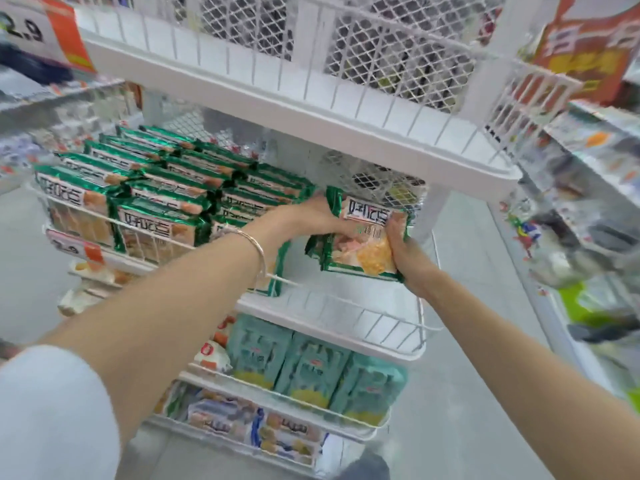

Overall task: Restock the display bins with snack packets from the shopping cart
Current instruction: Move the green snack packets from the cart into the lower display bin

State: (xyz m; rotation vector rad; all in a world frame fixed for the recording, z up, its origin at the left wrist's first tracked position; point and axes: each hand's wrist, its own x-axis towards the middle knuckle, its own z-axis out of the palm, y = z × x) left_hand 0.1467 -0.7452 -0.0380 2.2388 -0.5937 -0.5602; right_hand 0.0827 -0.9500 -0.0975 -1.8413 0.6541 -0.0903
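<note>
Shop aisle, white wire rack [242,81]. Head view: green snack packets [363,251] held at the bare right end of the middle bin [346,306], beside filled rows [156,188]. Fingers of left hand [311,216] and right hand [405,244] curled round the stack's sides. Probably light, slippery, crushable; best clamped at edges.

Both bare forearms reach far out. Left hand [313,216] and right hand [408,249] grip the same snack packets [363,252] from either side, right thumb on front.
</note>
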